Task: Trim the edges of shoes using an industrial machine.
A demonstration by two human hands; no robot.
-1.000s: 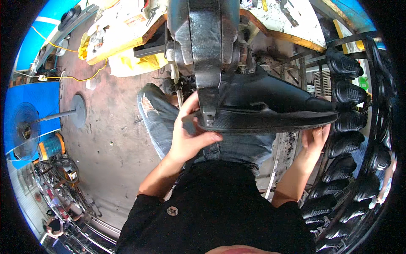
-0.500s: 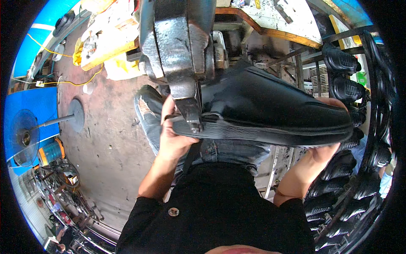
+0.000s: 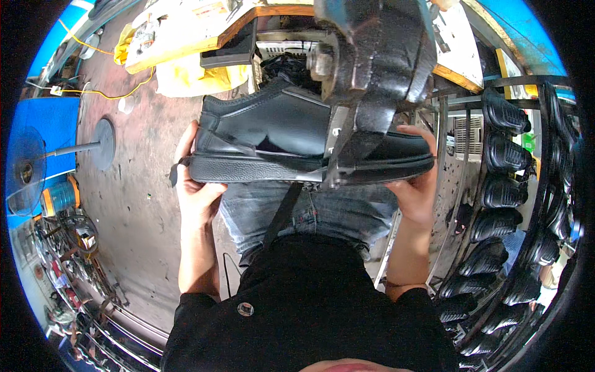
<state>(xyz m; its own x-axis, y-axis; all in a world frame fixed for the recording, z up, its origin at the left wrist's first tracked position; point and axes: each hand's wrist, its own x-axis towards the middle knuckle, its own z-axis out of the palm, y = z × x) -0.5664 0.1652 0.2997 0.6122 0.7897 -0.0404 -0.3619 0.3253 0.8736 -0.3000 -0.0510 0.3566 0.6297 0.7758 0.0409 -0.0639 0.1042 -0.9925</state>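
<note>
A black leather shoe [image 3: 266, 127] lies sideways before me, heel to the left and toe to the right. At the heel my left hand [image 3: 199, 189] is closed on it, with the thumb under the thick black sole [image 3: 248, 171]. The toe end sits in my right hand [image 3: 418, 189], also closed, fingers above and thumb below. A heavy dark metal machine head [image 3: 384, 59] hangs over the shoe. Its narrow lower part [image 3: 336, 146] comes down at the sole edge, forward of mid-shoe, and hides part of the upper. The exact contact there is blurred.
Racks on the right hold several black shoes [image 3: 505, 153]. A workbench with a wooden edge [image 3: 186, 57] stands ahead, yellow cloth [image 3: 201, 77] below it. A round-based fan [image 3: 28, 173] stands on the left, and a yellow cord [image 3: 118, 96] crosses the floor.
The shoe has shifted left against the machine head, which was near the heel and is now nearer the toe. Both hands moved with it, still gripping, and the view has shifted.
</note>
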